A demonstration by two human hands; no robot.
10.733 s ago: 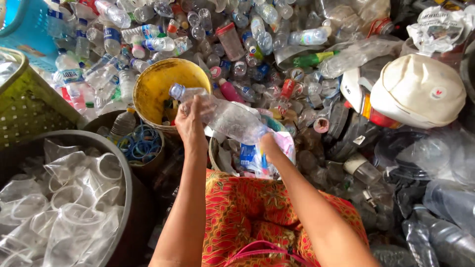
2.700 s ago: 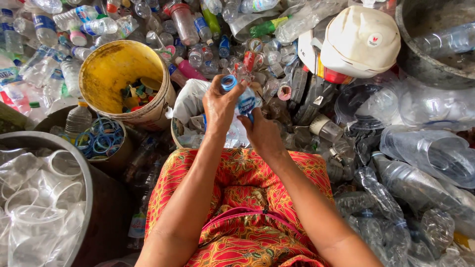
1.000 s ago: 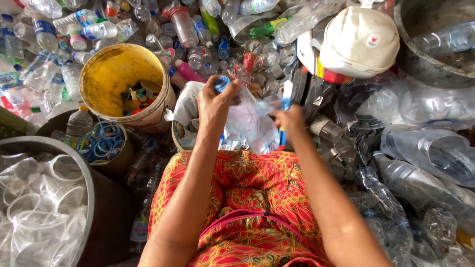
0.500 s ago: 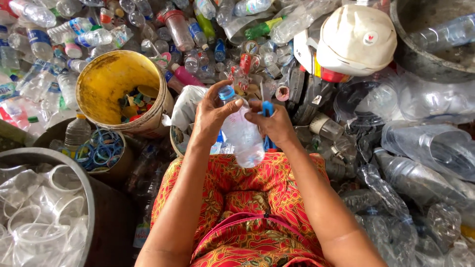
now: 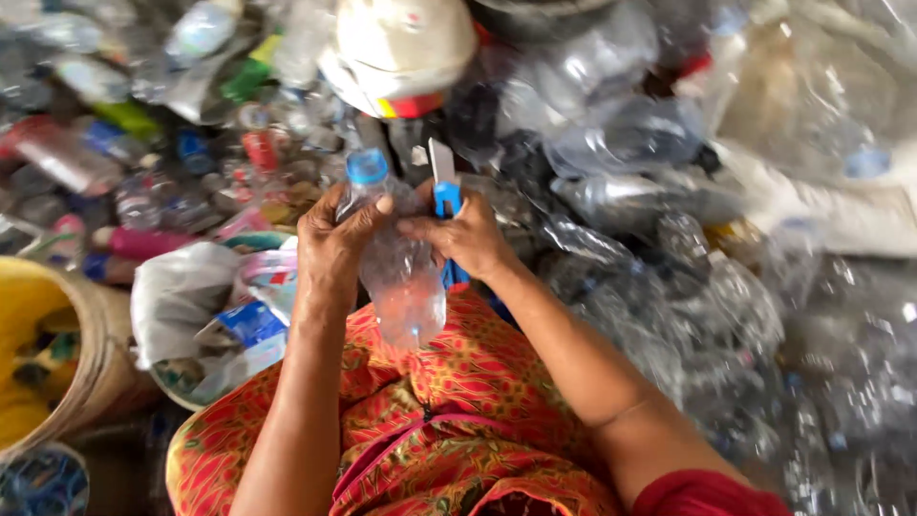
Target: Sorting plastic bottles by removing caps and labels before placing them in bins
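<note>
Clear, thin plastic makes up the crumpled bottle with a blue screw cap (image 5: 396, 253) that sits between both hands just above the person's lap, cap end pointing away from the body. The left hand (image 5: 334, 244) wraps the upper part below the cap, its fingers (image 5: 368, 212) clamped around the neck and shoulder of the bottle. The right hand (image 5: 468, 239) is closed on a blue-handled utility knife with a pale blade (image 5: 444, 182), the blade standing up beside the bottle's cap end, while its thumb presses against the bottle's side. The bottle looks empty and very light, soft enough to buckle under a squeeze and somewhat slick, so the stiffer neck ring under the cap seems the surest place to hold it; the dented body would likely give way. The blade is sharp and close to the left fingers, which calls for care. There is no proper surface here: the person sits with a red and orange patterned cloth (image 5: 449, 411) over the lap, on the floor amid a heap of clear plastic bottles (image 5: 669, 248). A yellow plastic bucket (image 5: 57, 354) stands to the left, a white bag of scraps (image 5: 191, 306) beside it, and a white cap-like hat (image 5: 401, 48) lies beyond.
</note>
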